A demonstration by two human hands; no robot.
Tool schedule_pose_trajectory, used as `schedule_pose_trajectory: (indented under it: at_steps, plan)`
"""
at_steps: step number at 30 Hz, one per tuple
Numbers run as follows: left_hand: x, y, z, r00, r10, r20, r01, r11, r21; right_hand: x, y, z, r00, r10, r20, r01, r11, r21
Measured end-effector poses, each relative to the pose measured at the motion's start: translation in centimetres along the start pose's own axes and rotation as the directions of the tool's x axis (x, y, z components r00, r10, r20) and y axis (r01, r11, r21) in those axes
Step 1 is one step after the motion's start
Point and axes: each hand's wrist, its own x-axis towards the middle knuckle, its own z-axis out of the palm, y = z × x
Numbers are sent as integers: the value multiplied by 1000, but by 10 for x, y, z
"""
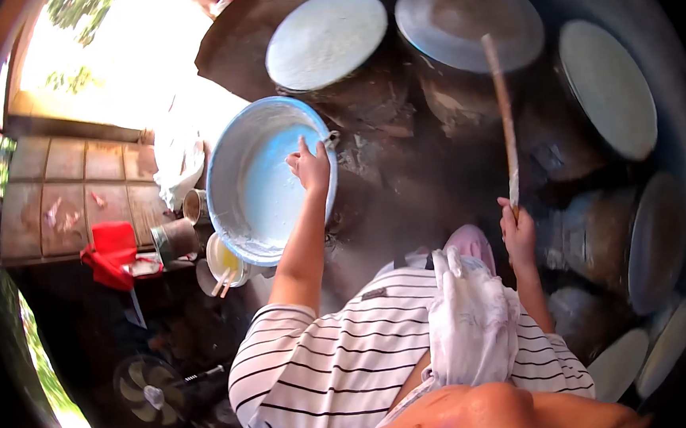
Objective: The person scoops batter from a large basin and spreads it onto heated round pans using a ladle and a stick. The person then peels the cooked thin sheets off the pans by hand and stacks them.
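My left hand [309,166] is over the large blue-rimmed basin [232,166], which has white residue on its walls and pale liquid or wet residue at the bottom. Some of its fingers are extended and apart, the others bent, and nothing shows in them. My right hand [517,230] grips the lower end of a long thin wooden stick [505,115], which points away from me. The stick's far tip overlaps the edge of a round griddle [468,18] at the back.
Several round griddles stand in an arc, among them a white-coated one [327,40] and another [609,88] at the right. Left are a tiled counter [63,194], a red cloth [113,254], a yellowish tub [223,258] with sticks, and a fan [154,396].
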Motion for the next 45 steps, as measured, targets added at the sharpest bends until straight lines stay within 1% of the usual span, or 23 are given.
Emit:
schedule_pose_trajectory:
  at_steps: [1,2,4,6,7,9,10,13,15,18,21,23,24,26,27,30,33,35,39,41,42,44,45]
  plan:
    - [32,-12,18,918,-378,123,384,923,-31,16,3,4,994,-13,104,17,999,-41]
    - [40,-17,23,810,-541,226,558,830,-13,27,-11,17,982,-76,175,94,991,-95]
    - [68,-8,55,486,-759,433,834,551,31,75,-57,52,918,-218,330,294,935,-199]
    - [84,-97,149,585,-640,497,703,706,82,113,-60,101,801,-282,529,440,876,-200]
    - [83,-162,208,548,-727,414,751,645,142,120,-81,134,766,-253,591,461,857,-231]
    - [48,-201,189,395,-738,547,899,432,-66,136,-87,205,631,-289,720,702,607,-373]
    - [25,-177,118,357,-584,729,934,214,-286,137,-92,244,624,-174,762,726,491,-482]
    - [1,-212,46,627,-371,685,777,363,-514,141,-102,327,660,-20,751,656,501,-564]
    - [-9,-189,9,694,-315,647,712,431,-554,154,-85,323,664,-43,746,677,457,-577]
    - [34,-192,18,721,-321,614,693,318,-647,180,-104,389,735,-26,678,635,377,-674]
    - [19,-182,14,618,-289,731,785,276,-555,161,-85,413,664,172,728,684,255,-684]
    - [48,-175,-7,553,-165,817,800,381,-464,147,-124,396,713,231,663,597,296,-745]
    - [66,-175,6,628,-193,754,737,460,-496,158,-116,389,759,165,630,555,341,-759]
    - [89,-171,35,745,-236,624,610,618,-496,149,-116,406,816,210,539,457,335,-824]
    - [79,-183,88,734,-237,637,637,566,-523,138,-99,412,801,252,543,461,318,-828]
    - [59,-140,86,410,-316,856,886,-84,-456,115,-68,415,767,306,564,430,408,-806]
    - [55,-125,85,375,-112,920,776,-506,-377,113,-54,408,769,259,585,380,551,-743]
    - [54,-114,81,379,-55,924,695,-642,-324,105,-44,392,768,165,620,417,606,-678]
    - [51,-87,29,357,132,925,510,-857,-74,77,-109,366,777,213,592,458,454,-764]
    - [50,-72,-5,403,361,841,420,-889,181,76,-131,343,785,175,594,467,464,-753]
    - [53,-67,-20,468,462,753,443,-861,252,79,-143,335,778,149,610,469,509,-722]
    - [62,-56,-52,588,591,552,521,-799,300,100,-109,317,687,-329,648,622,728,-289]
    - [58,-54,-77,621,613,489,555,-784,278,94,-145,311,696,-99,711,309,936,-172]
